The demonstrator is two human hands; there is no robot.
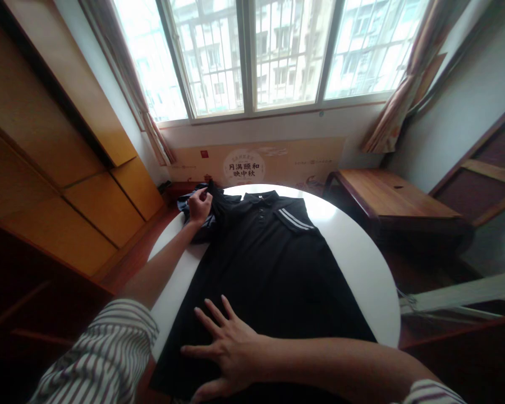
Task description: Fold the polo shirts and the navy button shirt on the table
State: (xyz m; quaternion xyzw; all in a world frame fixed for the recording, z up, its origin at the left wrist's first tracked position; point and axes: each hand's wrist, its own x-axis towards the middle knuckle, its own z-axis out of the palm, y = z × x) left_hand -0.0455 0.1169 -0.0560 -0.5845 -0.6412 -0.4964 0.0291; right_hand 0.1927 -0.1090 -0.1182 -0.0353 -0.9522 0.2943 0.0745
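Note:
A black polo shirt [273, 264] lies spread on the white round table [362, 269], its collar toward the window and its lower end toward me. White stripes mark its right-hand sleeve, which is folded in over the body. My left hand [200, 206] is closed on the shirt's other sleeve, pinching the dark cloth upward. Beside and behind that hand sits a heap of dark clothing [202, 233]; where it meets the sleeve is hard to make out. My right hand [231, 348] rests flat on the shirt's lower left part with fingers spread.
A wooden side table [395, 193] stands at the back right, beyond the round table's edge. Yellow-brown cabinets [96, 207] line the left side. Ahead are a barred window [286, 56], curtains [398, 112] and a printed banner [294, 160] along the wall.

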